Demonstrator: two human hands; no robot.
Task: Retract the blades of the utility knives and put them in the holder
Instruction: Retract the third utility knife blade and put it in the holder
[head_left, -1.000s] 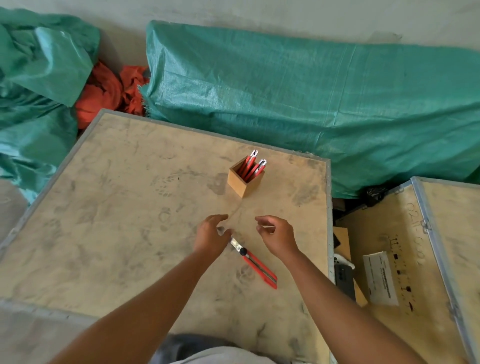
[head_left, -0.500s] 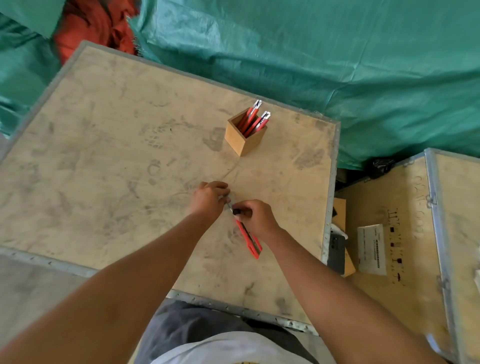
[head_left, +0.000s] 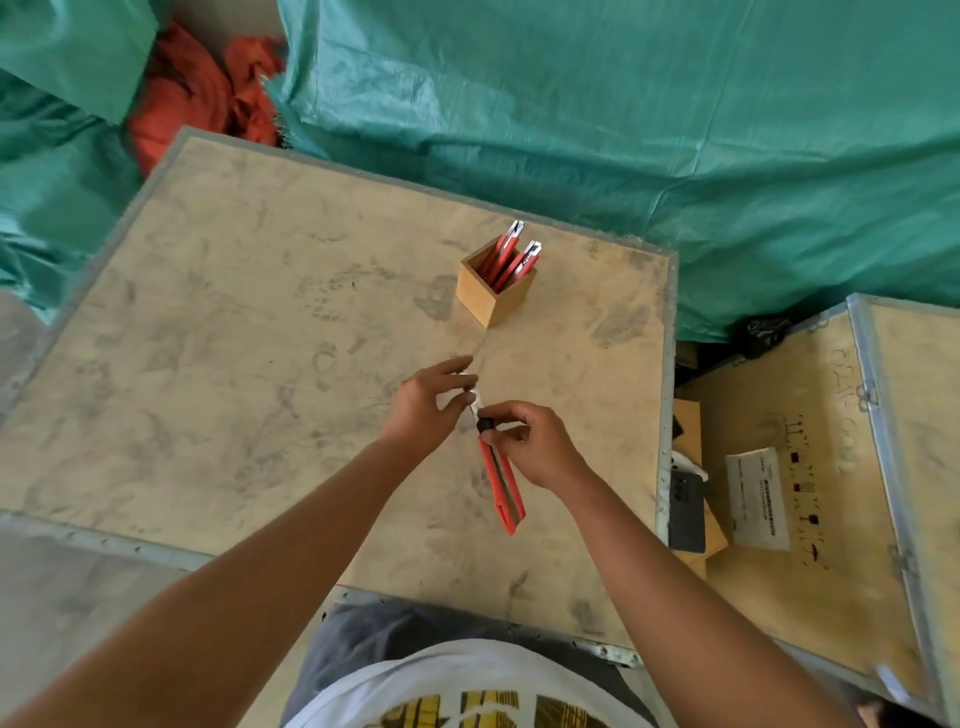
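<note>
Both hands (head_left: 426, 405) now grip red knife (head_left: 501, 480); crate label (head_left: 756, 499) illegible

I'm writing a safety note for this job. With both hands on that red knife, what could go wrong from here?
1. The left hand pinches the metal tip of the red utility knife while the right hand works the black slider; a slip might cut a finger.
2. The wooden holder already holds knives leaning out; a careless insertion could tip it.

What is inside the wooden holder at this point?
The wooden holder contains red utility knives, standing tilted with their metal tips poking above the rim. At least two tips show; the exact count and their lower ends are hidden by the holder's walls.
</note>
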